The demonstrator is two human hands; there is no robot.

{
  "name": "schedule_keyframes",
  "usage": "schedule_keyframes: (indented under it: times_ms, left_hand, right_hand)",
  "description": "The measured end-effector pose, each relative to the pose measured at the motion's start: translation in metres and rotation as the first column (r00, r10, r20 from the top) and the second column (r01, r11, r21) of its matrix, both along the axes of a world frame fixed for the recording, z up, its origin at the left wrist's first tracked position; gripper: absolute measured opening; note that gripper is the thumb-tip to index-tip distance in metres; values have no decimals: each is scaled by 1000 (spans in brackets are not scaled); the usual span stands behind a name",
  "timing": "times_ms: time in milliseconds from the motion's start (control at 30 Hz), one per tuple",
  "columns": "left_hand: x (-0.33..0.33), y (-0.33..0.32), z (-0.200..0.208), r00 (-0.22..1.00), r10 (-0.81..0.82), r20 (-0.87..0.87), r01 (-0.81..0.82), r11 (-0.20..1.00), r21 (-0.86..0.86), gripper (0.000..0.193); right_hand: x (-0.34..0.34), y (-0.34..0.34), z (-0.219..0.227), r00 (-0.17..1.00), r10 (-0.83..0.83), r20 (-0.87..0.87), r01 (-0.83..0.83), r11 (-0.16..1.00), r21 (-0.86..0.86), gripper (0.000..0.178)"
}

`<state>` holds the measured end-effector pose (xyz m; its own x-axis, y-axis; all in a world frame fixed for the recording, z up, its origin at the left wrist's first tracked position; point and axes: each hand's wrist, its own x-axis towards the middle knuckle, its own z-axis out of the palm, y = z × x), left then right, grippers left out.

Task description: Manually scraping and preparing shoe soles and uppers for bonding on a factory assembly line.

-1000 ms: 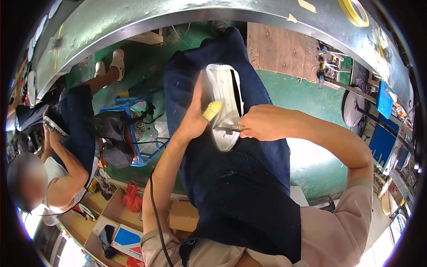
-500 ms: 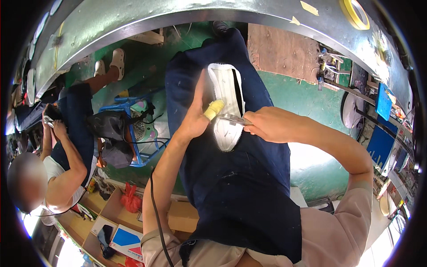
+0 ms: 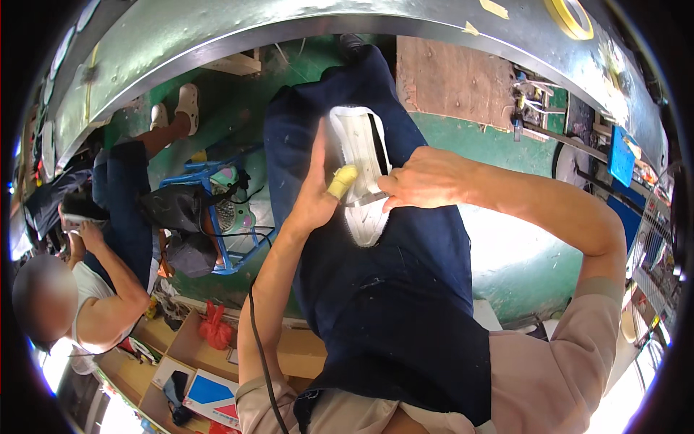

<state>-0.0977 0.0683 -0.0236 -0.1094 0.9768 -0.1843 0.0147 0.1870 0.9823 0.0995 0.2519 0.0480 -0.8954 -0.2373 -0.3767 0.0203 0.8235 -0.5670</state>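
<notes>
A long white shoe upper [image 3: 356, 137] lies across my lap with its underside up, a dark strip along its right edge. My left hand [image 3: 314, 197] grips its left side. The thumb, in a yellow wrap [image 3: 343, 181], presses on top, and a finger stretches along the edge. From the right, my right hand [image 3: 412, 181] has its fingers closed round a shiny metal tool [image 3: 366, 200], which lies across the lower part of the shoe upper. The hand hides the tool's handle, and its exact kind does not show.
A metal bench [image 3: 289, 27] curves across the far side, with a tape roll [image 3: 571, 18] on it. At left, a seated co-worker [image 3: 108, 289] handles a dark shoe [image 3: 83, 207]. A blue stool [image 3: 231, 246] with bags stands between us. Divided wooden boxes [image 3: 181, 340] sit lower left.
My right hand has turned and shifted up and left, its tool now lying flatter across the shoe upper. The left hand keeps its grip. The co-worker's dark shoe has been turned.
</notes>
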Motion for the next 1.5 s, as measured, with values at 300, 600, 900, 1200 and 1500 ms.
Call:
schedule_keyframes:
  times_ms: [300,600,900,1200,1500]
  left_hand:
    - [33,-16,16,995,35,-91,-40,997,-59,103]
    - [89,-51,35,895,438,85,-343,797,-498,58]
    - [95,-73,-5,947,321,10,-307,915,-262,74]
    - [92,-76,-6,932,327,153,-286,928,-239,74]
    - [86,-54,0,882,447,149,-379,861,-338,64]
  right_hand:
    - [46,-35,38,947,-312,74,314,949,-13,49]
    - [48,-22,31,841,-407,357,488,855,-174,47]
    - [32,-53,0,857,-492,-152,479,870,-118,18]
    - [26,-62,9,771,-592,-234,568,806,-168,25]
    - [17,-43,-1,771,-621,-144,624,781,-25,31]
